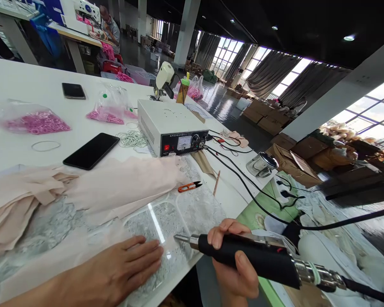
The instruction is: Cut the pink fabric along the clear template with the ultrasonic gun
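Note:
My right hand (233, 264) is wrapped around an ultrasonic hand tool (246, 256), a black barrel with a pointed metal tip and a thick cable at its rear. The tip points left, just above or on a clear template (156, 213) over the grey marbled mat (205, 204). Beside the tip, my left hand (124, 264) lies flat with fingers stretched, over a thin pale pink fabric piece (51, 264) and the template's edge. Whether the tip touches the surface I cannot tell. More pink fabric (128, 183) lies beyond, near orange thread snips (189, 186).
A white control box (173, 123) stands behind, its black cables (243, 170) trailing right. Around it are a phone (91, 151), pale elastic loops (132, 138), bags of pink rings (35, 121), and a glass jar (261, 165). A person (110, 27) sits at a sewing machine far left.

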A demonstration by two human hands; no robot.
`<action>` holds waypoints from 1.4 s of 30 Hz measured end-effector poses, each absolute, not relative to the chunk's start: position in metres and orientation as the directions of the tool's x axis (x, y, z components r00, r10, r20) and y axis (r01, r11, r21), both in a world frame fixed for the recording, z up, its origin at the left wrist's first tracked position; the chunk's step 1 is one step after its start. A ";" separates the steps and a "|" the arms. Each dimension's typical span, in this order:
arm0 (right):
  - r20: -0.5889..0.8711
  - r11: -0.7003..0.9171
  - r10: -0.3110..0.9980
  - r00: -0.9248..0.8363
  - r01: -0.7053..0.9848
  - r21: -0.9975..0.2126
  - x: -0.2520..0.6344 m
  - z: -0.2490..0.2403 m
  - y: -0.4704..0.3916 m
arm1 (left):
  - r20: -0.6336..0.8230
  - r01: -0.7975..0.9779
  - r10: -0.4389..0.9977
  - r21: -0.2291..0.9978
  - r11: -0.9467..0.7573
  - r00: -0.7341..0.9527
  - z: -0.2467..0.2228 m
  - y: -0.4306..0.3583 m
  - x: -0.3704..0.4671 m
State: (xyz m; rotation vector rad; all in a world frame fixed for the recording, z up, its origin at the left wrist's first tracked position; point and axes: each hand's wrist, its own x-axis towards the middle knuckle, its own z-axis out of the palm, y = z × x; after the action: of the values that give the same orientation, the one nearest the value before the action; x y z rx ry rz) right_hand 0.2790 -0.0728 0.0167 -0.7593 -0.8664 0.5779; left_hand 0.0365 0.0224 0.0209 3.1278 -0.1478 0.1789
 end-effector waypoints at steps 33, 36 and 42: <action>0.445 0.608 0.723 0.529 -0.182 -0.772 0.287 0.012 -0.073 | 0.364 0.017 0.002 -0.038 -0.999 0.931 0.001 0.013 0.056; 0.437 0.604 0.726 0.531 -0.190 -0.774 0.287 0.012 -0.073 | 0.360 0.018 -0.002 -0.053 -0.998 0.933 -0.002 0.012 0.056; 0.431 0.590 0.721 0.543 -0.155 -0.792 0.287 0.012 -0.074 | 0.275 -0.003 -0.011 -0.032 -0.999 0.961 0.000 0.014 0.057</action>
State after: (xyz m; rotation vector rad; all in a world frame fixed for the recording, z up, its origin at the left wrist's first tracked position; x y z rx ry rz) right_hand 0.2867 -0.0738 0.0119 -0.7736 -0.8411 0.5864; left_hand 0.0566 0.0138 0.0001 3.1417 -0.0115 0.4401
